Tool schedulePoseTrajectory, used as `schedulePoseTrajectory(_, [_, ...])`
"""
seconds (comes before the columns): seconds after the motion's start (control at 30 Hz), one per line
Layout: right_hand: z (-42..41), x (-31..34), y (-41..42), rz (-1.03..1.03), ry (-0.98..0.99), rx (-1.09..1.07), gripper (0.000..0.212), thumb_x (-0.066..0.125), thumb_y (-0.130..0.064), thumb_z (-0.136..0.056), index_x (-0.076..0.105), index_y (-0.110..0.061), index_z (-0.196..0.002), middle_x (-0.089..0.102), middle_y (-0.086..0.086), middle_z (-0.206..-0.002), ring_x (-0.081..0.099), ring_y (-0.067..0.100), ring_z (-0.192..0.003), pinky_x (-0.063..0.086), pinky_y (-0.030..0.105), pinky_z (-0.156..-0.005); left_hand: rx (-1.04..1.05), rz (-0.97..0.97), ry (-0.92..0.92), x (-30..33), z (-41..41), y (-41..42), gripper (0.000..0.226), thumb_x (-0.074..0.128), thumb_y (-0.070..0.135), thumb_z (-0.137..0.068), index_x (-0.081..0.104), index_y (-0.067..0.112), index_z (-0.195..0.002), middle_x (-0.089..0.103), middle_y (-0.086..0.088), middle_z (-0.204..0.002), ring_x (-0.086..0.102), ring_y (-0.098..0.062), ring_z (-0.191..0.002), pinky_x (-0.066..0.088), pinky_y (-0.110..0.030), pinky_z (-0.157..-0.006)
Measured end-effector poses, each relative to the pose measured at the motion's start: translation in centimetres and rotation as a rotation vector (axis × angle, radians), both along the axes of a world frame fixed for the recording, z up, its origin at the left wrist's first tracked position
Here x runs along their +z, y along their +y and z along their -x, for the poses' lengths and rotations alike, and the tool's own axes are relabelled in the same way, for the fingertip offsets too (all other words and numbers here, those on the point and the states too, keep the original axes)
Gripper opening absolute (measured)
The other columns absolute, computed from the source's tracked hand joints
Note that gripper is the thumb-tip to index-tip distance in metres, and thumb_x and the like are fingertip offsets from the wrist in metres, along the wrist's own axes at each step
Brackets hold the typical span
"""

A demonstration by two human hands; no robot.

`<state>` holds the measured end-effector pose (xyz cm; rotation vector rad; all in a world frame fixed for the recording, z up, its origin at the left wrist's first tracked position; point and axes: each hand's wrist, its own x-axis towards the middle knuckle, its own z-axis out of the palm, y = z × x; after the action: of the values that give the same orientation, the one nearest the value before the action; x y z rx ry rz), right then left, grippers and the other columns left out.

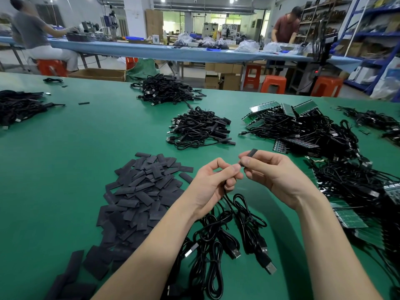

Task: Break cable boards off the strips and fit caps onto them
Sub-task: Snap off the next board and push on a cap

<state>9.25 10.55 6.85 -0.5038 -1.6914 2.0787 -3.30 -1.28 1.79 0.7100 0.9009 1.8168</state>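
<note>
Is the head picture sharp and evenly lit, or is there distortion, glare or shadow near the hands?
Head view: wide-angle distortion bows the far edge of the green table and the shelves; light is even overhead, with bright ceiling lamps and washed-out windows far back; soft shadows lie under the forearms; left hand, right hand and black cap are fairly sharp, the background softer.

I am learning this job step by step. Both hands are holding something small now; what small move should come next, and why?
Probably slide the black cap further along toward the left hand. The right hand pinches the cap, the left pinches the cable end right beside it, and the two meet fingertip to fingertip.
</note>
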Motion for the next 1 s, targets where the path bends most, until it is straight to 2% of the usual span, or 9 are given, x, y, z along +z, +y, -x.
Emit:
schedulePoseTrajectory(0.17, [0.2,-0.5,0.0,0.092,0.072,-0.017,0.029,0.082,-0.019,-0.064,0.081,-0.012,-0.092,0.076,0.009,-0.095,0.071,0.013,-0.079,0.056,0.017,-0.073,0.020,-0.008,0.011,0.2,-0.2,0.0,0.023,0.072,0.011,-0.086,0.062,0.020,-0.068,0.069,-0.007,-0.077,0.051,-0.007,-0.054,0.044,-0.017,-0.055])
schedulePoseTrajectory(0.37, [0.7,-0.5,-0.3,0.117,0.064,-0.046,0.028,0.085,-0.020,-0.060,0.083,-0.012,-0.086,0.076,0.008,-0.091,0.072,0.011,-0.077,0.056,0.015,-0.071,0.036,-0.006,0.014,0.4,-0.1,-0.3,0.025,0.075,0.011,-0.084,0.064,0.021,-0.064,0.069,-0.010,-0.076,0.050,-0.007,-0.053,0.043,-0.017,-0.054])
schedulePoseTrajectory(0.5, [0.7,-0.4,-0.3,0.120,0.051,-0.022,0.023,0.083,-0.016,-0.065,0.082,-0.011,-0.087,0.076,0.008,-0.090,0.072,0.011,-0.075,0.056,0.014,-0.070,0.052,0.009,0.023,0.6,-0.2,-0.4,0.020,0.075,0.012,-0.079,0.062,0.019,-0.065,0.069,-0.011,-0.075,0.048,-0.008,-0.051,0.043,-0.017,-0.053])
schedulePoseTrajectory(0.7, [0.8,-0.7,-0.6,0.098,0.014,0.032,0.020,0.082,-0.020,-0.067,0.082,-0.013,-0.086,0.074,0.006,-0.084,0.068,0.010,-0.070,0.056,0.015,-0.068,0.048,0.004,0.014,0.5,-0.1,-0.5,0.019,0.074,0.013,-0.079,0.064,0.019,-0.065,0.070,-0.010,-0.075,0.049,-0.008,-0.052,0.043,-0.017,-0.054])
schedulePoseTrajectory(0.87, [0.7,-1.1,-0.3,0.131,-0.008,0.058,0.020,0.083,-0.023,-0.070,0.081,-0.013,-0.087,0.071,0.007,-0.083,0.064,0.010,-0.069,0.055,0.014,-0.064,0.056,0.006,0.019,0.3,-0.2,-0.3,0.017,0.076,0.015,-0.079,0.062,0.018,-0.070,0.072,-0.013,-0.078,0.053,-0.008,-0.054,0.046,-0.017,-0.055])
schedulePoseTrajectory(1.0, [0.9,-1.3,-0.3,0.157,0.015,-0.094,0.027,0.082,-0.020,-0.068,0.078,-0.012,-0.094,0.072,0.010,-0.087,0.063,0.010,-0.064,0.054,0.014,-0.060,0.189,0.032,0.131,0.1,-0.5,0.4,0.017,0.078,0.015,-0.079,0.064,0.008,-0.086,0.075,-0.019,-0.089,0.061,-0.014,-0.061,0.050,-0.020,-0.060])
